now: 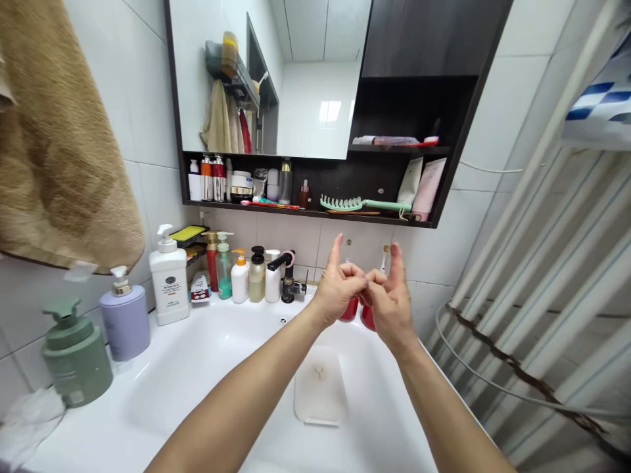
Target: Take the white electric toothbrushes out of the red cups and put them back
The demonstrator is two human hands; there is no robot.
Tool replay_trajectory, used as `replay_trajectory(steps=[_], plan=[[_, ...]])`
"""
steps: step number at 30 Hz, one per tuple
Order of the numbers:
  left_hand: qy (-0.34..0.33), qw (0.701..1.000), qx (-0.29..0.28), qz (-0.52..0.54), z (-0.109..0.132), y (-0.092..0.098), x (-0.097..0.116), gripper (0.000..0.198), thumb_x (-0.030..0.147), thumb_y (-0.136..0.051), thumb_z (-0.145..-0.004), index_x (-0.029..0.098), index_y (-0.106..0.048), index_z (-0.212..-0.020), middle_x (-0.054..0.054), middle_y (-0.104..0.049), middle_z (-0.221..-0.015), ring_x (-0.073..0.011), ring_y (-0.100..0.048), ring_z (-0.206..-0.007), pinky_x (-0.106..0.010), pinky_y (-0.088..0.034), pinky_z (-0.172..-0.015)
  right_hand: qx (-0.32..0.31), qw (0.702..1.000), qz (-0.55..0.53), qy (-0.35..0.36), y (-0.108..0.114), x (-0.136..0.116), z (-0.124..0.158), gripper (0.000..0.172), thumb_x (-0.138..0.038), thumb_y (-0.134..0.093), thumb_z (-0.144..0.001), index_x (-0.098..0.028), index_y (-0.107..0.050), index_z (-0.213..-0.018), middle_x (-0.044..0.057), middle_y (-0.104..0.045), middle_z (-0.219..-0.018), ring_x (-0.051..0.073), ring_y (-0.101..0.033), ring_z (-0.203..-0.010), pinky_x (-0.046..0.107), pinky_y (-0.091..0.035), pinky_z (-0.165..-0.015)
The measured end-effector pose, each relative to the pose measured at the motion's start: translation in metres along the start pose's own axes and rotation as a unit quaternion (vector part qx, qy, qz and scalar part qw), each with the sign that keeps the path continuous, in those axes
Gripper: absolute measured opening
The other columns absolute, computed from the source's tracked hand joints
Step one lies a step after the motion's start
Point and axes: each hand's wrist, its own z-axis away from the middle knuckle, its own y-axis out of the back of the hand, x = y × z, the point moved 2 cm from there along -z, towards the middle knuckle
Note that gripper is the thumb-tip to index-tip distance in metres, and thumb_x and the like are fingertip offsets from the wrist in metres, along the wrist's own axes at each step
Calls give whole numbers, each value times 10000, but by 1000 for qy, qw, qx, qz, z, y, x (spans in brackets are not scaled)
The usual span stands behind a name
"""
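Observation:
My left hand [339,284] and my right hand [393,303] are raised over the far right part of the white sink [221,368]. Their curled fingertips meet in the middle, pressed together. On each hand one digit points straight up. Whether anything tiny is pinched between the fingertips cannot be made out. Right behind the hands, partly hidden by them, are two red cups [368,318], and a toothbrush [384,259] sticks up there. To the left of my left hand is the black faucet [286,272].
Several pump bottles [240,279] line the sink's back and left edge. A pale tray [321,387] lies in the basin. Above hangs a mirror cabinet [305,215] with a green hairbrush [365,204] on its shelf. A brown towel [64,144] hangs left; radiator pipes [537,263] stand right.

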Motion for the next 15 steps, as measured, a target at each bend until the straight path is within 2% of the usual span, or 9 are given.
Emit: replay_trajectory(steps=[2, 4, 6, 8, 9, 11, 13, 15], plan=[[-3, 998, -29, 51, 11, -7, 17, 770, 123, -479, -581, 292, -10, -1168, 106, -379, -516, -5, -357, -401, -139, -303, -439, -22, 998, -52, -4, -5, -20, 7, 677, -162, -408, -621, -273, -62, -1192, -96, -352, -484, 47, -314, -385, 173, -294, -395], [2, 997, -36, 68, 19, -10, 23, 796, 137, -512, -561, 287, -21, -1168, 109, -384, -506, -6, -359, -392, -140, -296, -428, -33, 997, -73, -19, -8, -29, 13, 676, -150, -421, -616, -281, -84, -1188, -98, -361, -479, 44, -320, -385, 169, -290, -389], [9, 996, -24, 82, 24, -8, 21, 823, 163, -553, -537, 277, -35, -1166, 107, -402, -508, -10, -366, -391, -142, -290, -422, -30, 995, -90, -37, -9, -30, 18, 662, -154, -430, -622, -290, -100, -1180, -104, -367, -467, 44, -330, -380, 167, -288, -383], [30, 994, 13, 109, 25, -4, 17, 735, 256, -570, -536, 235, -149, -1139, 93, -428, -512, -15, -369, -386, -146, -278, -411, -6, 992, -112, -58, -9, -27, 22, 562, -200, -425, -644, -278, -188, -1148, -102, -381, -461, 46, -347, -374, 170, -294, -380], [54, 990, 36, 123, 26, -2, 14, 618, 339, -547, -552, 196, -261, -1080, 80, -436, -502, -17, -365, -376, -148, -267, -399, 14, 990, -123, -69, -9, -24, 23, 465, -242, -418, -656, -258, -273, -1098, -96, -393, -464, 46, -355, -369, 172, -295, -375], [119, 980, 75, 142, 26, 2, 7, 447, 522, -410, -589, 129, -444, -799, 51, -428, -445, -22, -348, -340, -149, -223, -362, 54, 985, -132, -103, -9, -19, 23, 267, -355, -391, -668, -197, -441, -877, -72, -420, -466, 46, -365, -354, 177, -284, -352], [182, 970, 80, 137, 26, 4, 2, 537, 630, -229, -596, 130, -412, -525, 34, -385, -358, -27, -315, -291, -153, -165, -330, 68, 981, -115, -140, -10, -13, 23, 315, -459, -358, -655, -163, -456, -608, -53, -414, -420, 46, -346, -320, 179, -248, -316], [226, 966, 60, 114, 25, 3, -3, 589, 667, -120, -579, 147, -342, -418, 29, -338, -288, -30, -267, -243, -160, -122, -315, 66, 981, -85, -163, -13, -8, 23, 403, -517, -334, -639, -166, -378, -447, -55, -355, -340, 47, -313, -288, 182, -220, -299]])
